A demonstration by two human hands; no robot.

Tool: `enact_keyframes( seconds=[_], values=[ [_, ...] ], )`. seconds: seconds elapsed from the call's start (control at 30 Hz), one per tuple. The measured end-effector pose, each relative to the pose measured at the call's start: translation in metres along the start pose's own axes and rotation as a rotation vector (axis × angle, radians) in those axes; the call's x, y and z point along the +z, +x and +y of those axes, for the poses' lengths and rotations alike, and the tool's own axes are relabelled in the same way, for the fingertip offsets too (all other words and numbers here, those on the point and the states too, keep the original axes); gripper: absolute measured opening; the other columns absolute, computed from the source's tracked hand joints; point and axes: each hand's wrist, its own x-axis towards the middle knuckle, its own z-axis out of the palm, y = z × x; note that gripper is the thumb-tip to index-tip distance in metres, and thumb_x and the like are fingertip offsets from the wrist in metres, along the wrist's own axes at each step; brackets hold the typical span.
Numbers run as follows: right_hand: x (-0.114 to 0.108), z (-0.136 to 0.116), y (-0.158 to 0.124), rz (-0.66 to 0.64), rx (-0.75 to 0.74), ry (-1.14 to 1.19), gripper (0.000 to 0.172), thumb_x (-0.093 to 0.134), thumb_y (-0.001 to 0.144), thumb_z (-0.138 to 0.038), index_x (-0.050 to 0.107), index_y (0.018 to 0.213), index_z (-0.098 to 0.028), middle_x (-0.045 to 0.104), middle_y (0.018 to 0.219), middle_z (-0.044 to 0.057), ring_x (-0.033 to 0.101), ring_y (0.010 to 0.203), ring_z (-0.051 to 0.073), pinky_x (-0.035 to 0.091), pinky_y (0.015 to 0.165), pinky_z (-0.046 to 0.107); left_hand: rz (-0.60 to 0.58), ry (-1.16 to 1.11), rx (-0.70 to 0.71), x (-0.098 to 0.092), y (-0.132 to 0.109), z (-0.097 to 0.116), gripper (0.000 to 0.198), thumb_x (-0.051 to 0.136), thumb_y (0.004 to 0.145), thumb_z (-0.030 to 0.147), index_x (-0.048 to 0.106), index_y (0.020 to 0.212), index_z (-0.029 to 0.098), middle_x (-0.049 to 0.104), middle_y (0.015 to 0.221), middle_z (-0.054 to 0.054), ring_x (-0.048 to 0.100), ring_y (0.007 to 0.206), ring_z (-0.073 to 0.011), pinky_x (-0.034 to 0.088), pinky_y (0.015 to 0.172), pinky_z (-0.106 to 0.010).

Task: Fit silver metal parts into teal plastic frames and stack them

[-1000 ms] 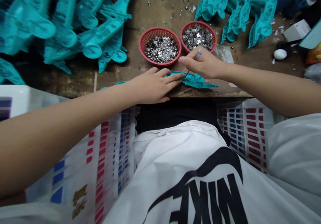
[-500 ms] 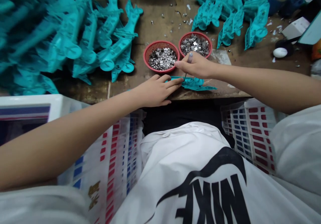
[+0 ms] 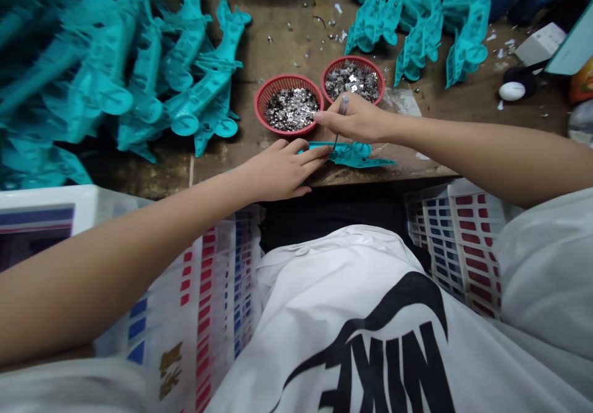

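Observation:
A teal plastic part (image 3: pixel 359 155) lies flat near the table's front edge. My left hand (image 3: pixel 287 169) rests over its left end, fingers stretched out and spread, with the fingertips on the plastic. My right hand (image 3: pixel 354 118) is closed round a slim screwdriver (image 3: pixel 343 105). Its thin shaft points down to the part, just beside my left fingertips; the tip is too small to make out. Right behind the hands stand two red baskets: a nearer basket (image 3: pixel 258 105) of small shiny metal pieces and a farther basket (image 3: pixel 380 79) of small metal plates.
A big heap of teal parts (image 3: pixel 106 79) covers the table's left side, and more teal parts (image 3: pixel 419 36) lie at the back right. Loose metal bits are scattered between. Plastic crates (image 3: pixel 217 277) stand below on both sides. A small white box (image 3: pixel 541 44) sits far right.
The whole view has shifted slightly, so the table things appear a little farther left. Both hands keep the same hold and place on the part; the screwdriver remains upright in my right hand.

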Motion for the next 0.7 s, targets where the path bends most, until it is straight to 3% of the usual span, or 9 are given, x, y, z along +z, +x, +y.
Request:
enact_keyframes(
  seconds=[0.3, 0.7],
  values=[
    [0.011, -0.001, 0.0, -0.009, -0.009, -0.078, 0.054, 0.06, 0.129, -0.035, 0.041, 0.079, -0.028, 0.027, 0.069, -0.007, 0.027, 0.071, 0.015, 0.031, 0.062, 0.032, 0.01, -0.044, -0.01, 0.003, -0.001, -0.001, 0.082, 0.07, 0.115, 0.035, 0.056, 0.193, 0.014, 0.051, 0.201, -0.022, 0.057, 0.169, -0.0525, 0.056, 0.132, -0.066],
    [0.006, -0.009, -0.001, 0.022, -0.006, 0.012, 0.058, 0.059, 0.129, -0.036, 0.043, 0.074, -0.027, 0.032, 0.065, -0.007, 0.03, 0.07, 0.015, 0.03, 0.061, 0.032, -0.027, 0.02, -0.032, 0.002, -0.002, 0.0, 0.089, 0.073, 0.118, 0.038, 0.046, 0.198, 0.01, 0.045, 0.202, -0.029, 0.056, 0.174, -0.0515, 0.057, 0.135, -0.062]
  ],
)
